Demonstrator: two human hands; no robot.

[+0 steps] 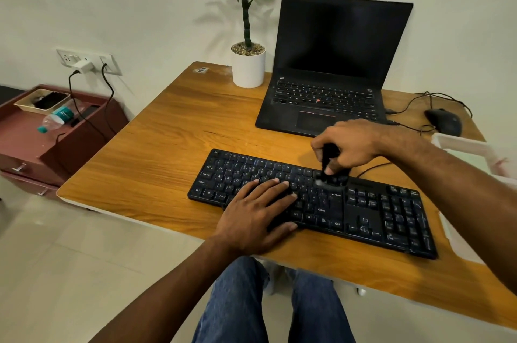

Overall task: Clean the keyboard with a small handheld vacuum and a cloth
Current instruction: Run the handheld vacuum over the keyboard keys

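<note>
At far left, a maroon cabinet (42, 141) stands against the wall, below the level of the bench. On its top lie a cream tray (42, 101) with dark contents and a plastic bottle (57, 117) on its side. Above it, a wall socket panel (88, 60) carries a white charger (82, 66) and two black cables hanging down.

The wooden bench (167, 130) occupies the centre. At its far edge stands a potted plant (248, 66) in a white pot, just beside the left side of an open black laptop (333, 71) with a dark screen.

The black keyboard (391, 217) lies near the bench's front edge, set at a slight angle. The left hand (257, 211) rests flat on its left-centre keys, fingers straight and spread, grasping nothing. The right hand (349, 147) is curled round a small black handheld vacuum (331, 169), held upright with its lower end on the keys in the upper middle of the keyboard. The vacuum is blurred and its details cannot be told.

Further right, a black mouse (444, 120) sits at the bench's far right with its cable looped beside the laptop. A white container (461, 147) lies at the right edge, partly behind the right forearm. The cloth cannot be identified.
</note>
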